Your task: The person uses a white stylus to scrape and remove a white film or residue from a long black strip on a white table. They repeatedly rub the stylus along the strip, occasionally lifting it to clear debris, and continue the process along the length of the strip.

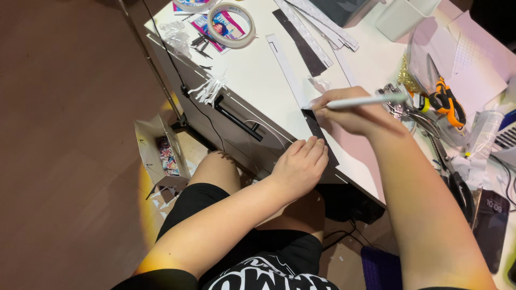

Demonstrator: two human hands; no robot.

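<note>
White pen [365,100], black strip [320,137], white table [258,80]

Bare forearms and bare knee; black shorts [242,236] at lower centre, black shirt [269,276] with white lettering at bottom edge.

1. The black strip [321,140] at the desk's [258,80] front edge looks like matt card.
2. The white pen [365,100] looks like smooth plastic.
3. The desk top is smooth, matt white.
4. The tape roll [231,24] at the far-left corner is glossy.
5. The hole punch [400,104] is shiny metal.
</note>
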